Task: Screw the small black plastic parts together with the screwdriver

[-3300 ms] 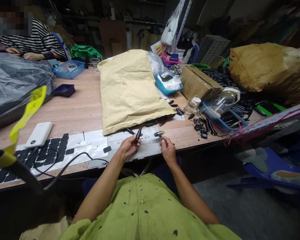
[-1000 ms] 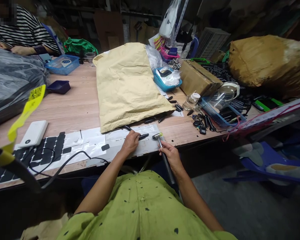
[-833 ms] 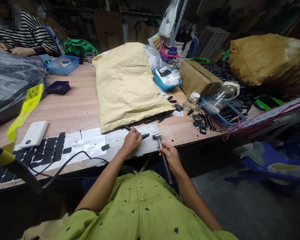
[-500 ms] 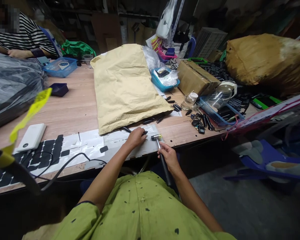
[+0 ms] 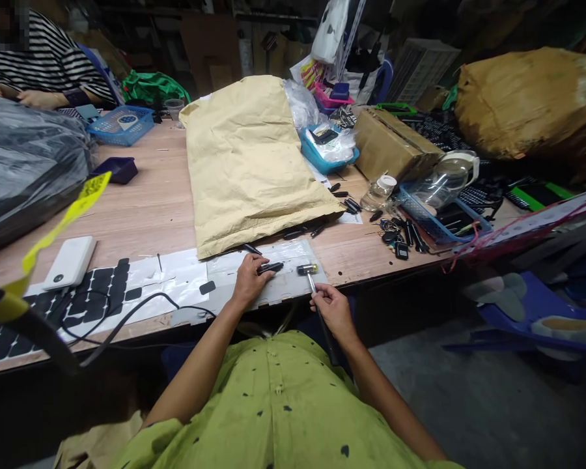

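Observation:
My left hand (image 5: 248, 281) pinches a small black elongated piece (image 5: 272, 267) just above a clear-covered work board (image 5: 293, 259) at the table's front edge. The exact kind of this piece is too small to make out. In my right hand (image 5: 334, 314) is a small mallet (image 5: 314, 284), gripped by its shaft close to the head. Its head has one black face and one yellow face and sits over the board's right end, apart from the black piece. Another black piece (image 5: 252, 249) lies at the board's far edge, beside a large yellowish paper bag (image 5: 254, 169).
Black stickers (image 5: 102, 286) on white sheets and a white power bank (image 5: 71, 262) with cables lie left. A yellow tag (image 5: 68, 225) hangs in front. To the right are a glass jar (image 5: 378, 193), a blue basket (image 5: 439, 221) and keys (image 5: 395, 238). A co-worker (image 5: 53, 65) sits far left.
My left hand has drawn back slightly to the left, and the black piece in its fingers shows more fully. The mallet stays near the board's right end. The view has shifted a little.

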Available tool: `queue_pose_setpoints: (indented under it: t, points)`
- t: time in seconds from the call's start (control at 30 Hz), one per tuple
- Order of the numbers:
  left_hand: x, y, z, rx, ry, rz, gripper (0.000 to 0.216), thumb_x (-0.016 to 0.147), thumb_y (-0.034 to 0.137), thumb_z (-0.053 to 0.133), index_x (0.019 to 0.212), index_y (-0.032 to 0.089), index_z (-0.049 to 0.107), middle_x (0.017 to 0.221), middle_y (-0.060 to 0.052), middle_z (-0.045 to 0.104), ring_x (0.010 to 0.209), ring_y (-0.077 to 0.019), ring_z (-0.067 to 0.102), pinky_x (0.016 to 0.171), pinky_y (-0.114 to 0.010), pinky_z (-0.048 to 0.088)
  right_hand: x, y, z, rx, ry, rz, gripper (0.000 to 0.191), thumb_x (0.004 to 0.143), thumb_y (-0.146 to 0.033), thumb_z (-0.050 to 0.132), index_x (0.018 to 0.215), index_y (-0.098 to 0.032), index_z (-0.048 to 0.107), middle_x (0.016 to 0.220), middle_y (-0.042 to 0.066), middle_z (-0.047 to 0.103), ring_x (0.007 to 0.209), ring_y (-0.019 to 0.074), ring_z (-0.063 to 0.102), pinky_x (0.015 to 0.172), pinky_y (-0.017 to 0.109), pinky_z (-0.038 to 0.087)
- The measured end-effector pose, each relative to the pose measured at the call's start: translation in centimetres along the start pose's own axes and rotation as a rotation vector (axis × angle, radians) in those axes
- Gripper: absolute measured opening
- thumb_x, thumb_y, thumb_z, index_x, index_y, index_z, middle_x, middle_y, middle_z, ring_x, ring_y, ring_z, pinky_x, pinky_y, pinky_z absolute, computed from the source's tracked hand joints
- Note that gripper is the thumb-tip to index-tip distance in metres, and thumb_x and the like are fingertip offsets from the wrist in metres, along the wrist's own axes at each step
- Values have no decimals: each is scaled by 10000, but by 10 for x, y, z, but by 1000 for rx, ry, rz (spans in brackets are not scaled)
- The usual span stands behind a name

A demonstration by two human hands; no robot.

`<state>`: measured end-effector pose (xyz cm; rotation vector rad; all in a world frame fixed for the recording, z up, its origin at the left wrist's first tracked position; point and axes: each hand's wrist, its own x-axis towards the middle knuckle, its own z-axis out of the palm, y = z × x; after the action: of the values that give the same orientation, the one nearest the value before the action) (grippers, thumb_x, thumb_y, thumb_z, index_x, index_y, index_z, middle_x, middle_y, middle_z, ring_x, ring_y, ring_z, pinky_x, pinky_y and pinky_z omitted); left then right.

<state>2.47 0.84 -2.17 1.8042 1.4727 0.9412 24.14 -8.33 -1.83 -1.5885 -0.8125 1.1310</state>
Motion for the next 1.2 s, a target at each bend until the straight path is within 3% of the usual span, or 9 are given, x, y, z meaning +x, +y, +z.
queue_pose_setpoints:
  t: [0.2, 0.37, 1.2]
  points:
    - [-3, -7, 4, 79, -23, 111, 132, 824, 289, 716, 938, 239, 759, 974, -33, 620, 909, -202, 618, 794, -335, 555, -6, -6, -3, 62, -16, 131, 405, 541, -474, 824, 743, -204, 599, 599, -39, 619, 509, 144, 646, 478, 253, 546]
    - [-5, -5, 7, 136, -51, 144, 163, 879, 282, 650, 999, 221, 743, 919, -32, 607, 885, -197, 612, 820, -329, 536, -10, -15, -5, 67, -105, 222, 393, 560, -488, 807, 744, -184, 639, 570, -13, 642, 468, 126, 599, 429, 230, 493]
    - [-9, -1, 7, 195, -85, 143, 175, 841, 297, 698, 993, 245, 768, 880, -43, 641, 903, -233, 570, 839, -377, 499, -13, -8, 1, 29, -109, 125, 398, 596, -550, 745, 742, -189, 661, 558, -22, 628, 416, 87, 503, 388, 206, 404]
